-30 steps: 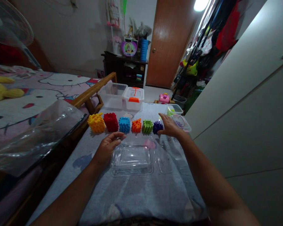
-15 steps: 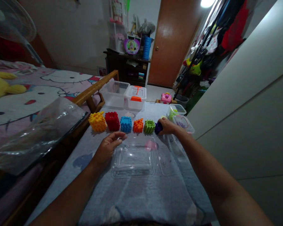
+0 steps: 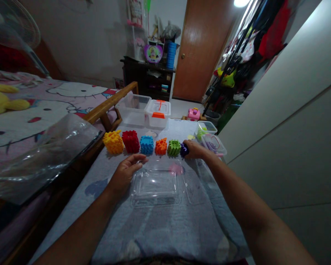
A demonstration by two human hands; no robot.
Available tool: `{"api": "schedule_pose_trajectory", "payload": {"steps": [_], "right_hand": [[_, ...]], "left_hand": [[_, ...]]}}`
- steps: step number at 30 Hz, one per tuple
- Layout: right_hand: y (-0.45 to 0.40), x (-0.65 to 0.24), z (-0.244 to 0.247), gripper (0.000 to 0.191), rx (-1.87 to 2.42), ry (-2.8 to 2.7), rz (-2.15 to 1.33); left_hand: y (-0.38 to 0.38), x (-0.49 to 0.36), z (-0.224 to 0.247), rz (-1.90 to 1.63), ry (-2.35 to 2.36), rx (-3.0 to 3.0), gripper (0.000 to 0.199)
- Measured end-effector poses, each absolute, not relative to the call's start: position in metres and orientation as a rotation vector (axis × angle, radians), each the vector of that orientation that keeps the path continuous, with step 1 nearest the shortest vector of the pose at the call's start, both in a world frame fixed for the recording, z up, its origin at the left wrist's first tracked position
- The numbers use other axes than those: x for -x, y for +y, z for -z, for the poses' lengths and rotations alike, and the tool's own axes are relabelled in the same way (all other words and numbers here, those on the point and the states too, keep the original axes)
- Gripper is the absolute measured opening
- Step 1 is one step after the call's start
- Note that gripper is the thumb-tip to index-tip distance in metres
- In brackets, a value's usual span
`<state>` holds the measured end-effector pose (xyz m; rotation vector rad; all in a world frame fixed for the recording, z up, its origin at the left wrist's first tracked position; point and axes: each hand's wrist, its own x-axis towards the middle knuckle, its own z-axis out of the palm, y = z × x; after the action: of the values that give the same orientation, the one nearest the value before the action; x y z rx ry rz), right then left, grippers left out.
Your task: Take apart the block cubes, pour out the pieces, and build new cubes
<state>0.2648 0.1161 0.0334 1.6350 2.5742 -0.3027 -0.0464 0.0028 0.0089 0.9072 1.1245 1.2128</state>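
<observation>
A row of bumpy interlocking block cubes stands across the cloth: a yellow cube point(image 3: 113, 142), a red cube point(image 3: 130, 142), a blue cube point(image 3: 146, 145), an orange cube point(image 3: 161, 147) and a green cube point(image 3: 174, 148). At the row's right end, my right hand point(image 3: 193, 149) closes round a dark purple cube point(image 3: 184, 150), partly covered by the fingers. Nearer me lies a clear plastic container point(image 3: 156, 187). My left hand point(image 3: 129, 168) has thumb and fingers about its far left corner, where a small glint shows between them.
Behind the row stand a large clear bin point(image 3: 134, 110) and a lidded box with orange clips point(image 3: 157, 114). Small clear boxes point(image 3: 206, 127) sit at the right, beside a white cabinet point(image 3: 292, 110). A wooden bed rail point(image 3: 113, 102) and plastic bag point(image 3: 52, 154) border the left.
The right hand has settled slightly lower over the purple cube, its fingers closer in. The left hand keeps its place at the container's corner. The whole view has shifted very slightly.
</observation>
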Motion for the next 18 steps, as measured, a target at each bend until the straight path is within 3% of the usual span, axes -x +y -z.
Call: {"api": "schedule_pose_trajectory", "payload": {"steps": [9, 18], "right_hand": [[0.117, -0.2715, -0.0332, 0.062, -1.634, 2.621, 0.317], [0.119, -0.2743, -0.0374, 0.05, -1.627, 2.657, 0.302]], "left_hand": [[0.002, 0.0462, -0.0111, -1.214, 1.14, -0.911, 0.03], [0.0021, 0.0472, -0.0104, -1.211, 1.147, -0.913, 0.03]]}}
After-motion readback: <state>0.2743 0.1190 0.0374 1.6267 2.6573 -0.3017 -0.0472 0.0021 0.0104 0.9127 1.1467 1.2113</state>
